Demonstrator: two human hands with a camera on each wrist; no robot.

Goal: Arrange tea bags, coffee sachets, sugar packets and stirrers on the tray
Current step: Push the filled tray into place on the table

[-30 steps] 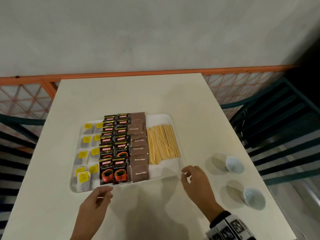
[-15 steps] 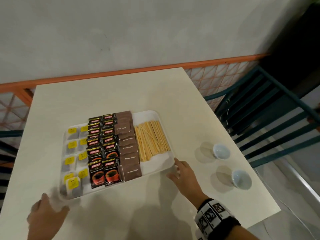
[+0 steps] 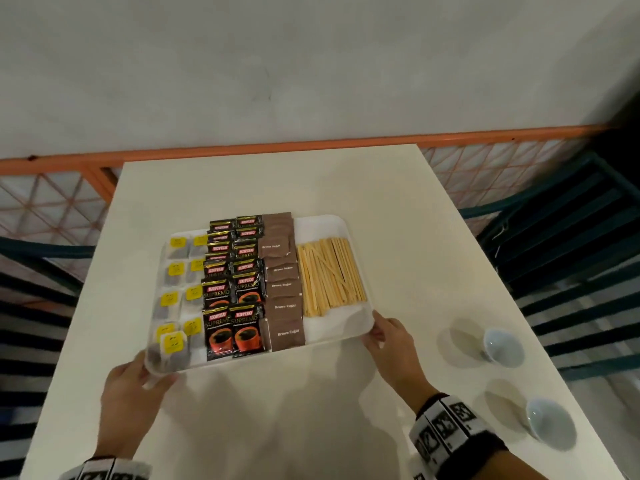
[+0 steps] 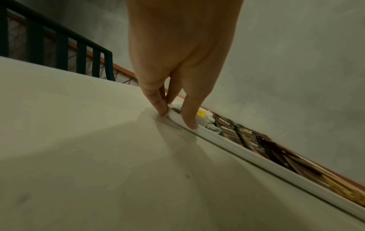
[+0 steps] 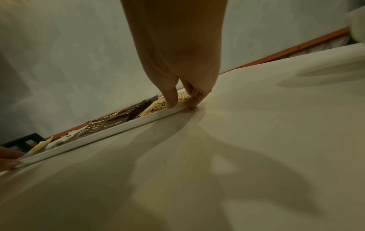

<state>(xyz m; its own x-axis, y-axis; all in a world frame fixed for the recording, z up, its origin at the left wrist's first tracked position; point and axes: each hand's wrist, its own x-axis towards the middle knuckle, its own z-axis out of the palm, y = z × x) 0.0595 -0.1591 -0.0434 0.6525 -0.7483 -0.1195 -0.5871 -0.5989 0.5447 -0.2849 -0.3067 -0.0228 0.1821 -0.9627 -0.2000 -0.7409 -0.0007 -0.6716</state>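
Note:
A white tray [image 3: 322, 223] lies on the table and holds four groups. Tea bags [image 3: 176, 271] with yellow tags are at the left, then black coffee sachets [image 3: 232, 289], brown sugar packets [image 3: 282, 289], and wooden stirrers [image 3: 329, 275] at the right. My left hand [image 3: 149, 374] pinches the tray's near-left corner; in the left wrist view its thumb [image 4: 189, 121] lies on the rim [image 4: 237, 150] and a finger [image 4: 162, 107] is at the outer edge. My right hand [image 3: 374, 332] pinches the near-right corner, with the thumb [image 5: 171, 102] on the rim [image 5: 118, 126].
Two small white cups [image 3: 502, 346] [image 3: 549, 422] stand on the cream table [image 3: 277, 181] to the right of the tray. Dark green chairs [image 3: 561, 237] flank the table. An orange railing [image 3: 242, 150] and a grey wall are behind.
The left hand moved left from the tray's front edge to its near-left corner. The right hand moved forward to the near-right corner. Both now hold the rim.

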